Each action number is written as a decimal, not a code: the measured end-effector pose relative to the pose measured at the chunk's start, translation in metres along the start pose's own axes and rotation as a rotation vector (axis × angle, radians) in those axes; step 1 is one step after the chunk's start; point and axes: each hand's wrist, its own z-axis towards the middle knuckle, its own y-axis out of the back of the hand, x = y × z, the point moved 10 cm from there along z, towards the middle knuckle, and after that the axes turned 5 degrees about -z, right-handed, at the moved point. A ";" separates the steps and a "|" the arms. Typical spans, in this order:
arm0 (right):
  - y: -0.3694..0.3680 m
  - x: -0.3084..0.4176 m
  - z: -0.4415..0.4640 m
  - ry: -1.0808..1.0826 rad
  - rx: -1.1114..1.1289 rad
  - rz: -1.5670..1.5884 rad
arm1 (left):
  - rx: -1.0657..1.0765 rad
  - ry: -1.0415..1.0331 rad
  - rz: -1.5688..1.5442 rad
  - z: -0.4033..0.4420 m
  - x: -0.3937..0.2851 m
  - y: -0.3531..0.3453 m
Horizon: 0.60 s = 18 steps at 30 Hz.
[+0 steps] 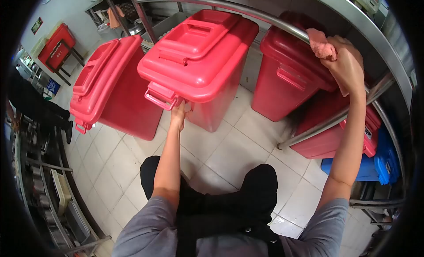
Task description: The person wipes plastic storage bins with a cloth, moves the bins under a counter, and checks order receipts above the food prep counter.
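Observation:
A red lidded bin stands in front of me. My left hand grips it at the right end of its front handle, with the fingers partly hidden under the lid's rim. My right hand is closed around a pink cloth at the metal rail of the rack on the right. Part of the cloth sticks out to the left of the fingers, against the rail. Below that hand, another red bin stands partly under the rack.
A third red bin stands at the left. Under the rack at right are another red bin and a blue container. A person in dark clothing is at the far left, near shelves with trays. Pale tiles cover the floor.

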 end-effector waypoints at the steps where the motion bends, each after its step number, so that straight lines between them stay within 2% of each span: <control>1: -0.003 0.000 0.000 -0.007 0.009 -0.005 | 0.026 -0.019 0.005 0.007 -0.007 -0.013; 3: 0.005 0.012 0.002 0.055 -0.096 -0.012 | 0.035 0.005 0.033 0.032 -0.002 -0.028; 11: -0.008 0.016 0.014 0.043 -0.070 -0.030 | 0.214 0.007 0.146 0.145 0.028 -0.125; 14: -0.006 0.017 0.013 0.009 -0.081 -0.074 | 0.191 -0.083 0.141 0.206 0.046 -0.164; 15: -0.007 0.015 0.014 0.011 -0.077 -0.087 | 0.085 -0.106 0.289 0.246 0.065 -0.163; 17: -0.007 0.012 0.012 -0.007 -0.116 -0.052 | -0.029 -0.109 0.439 0.257 0.063 -0.167; 18: -0.008 0.012 0.012 -0.007 -0.106 -0.050 | -0.050 0.006 0.519 0.236 0.035 -0.179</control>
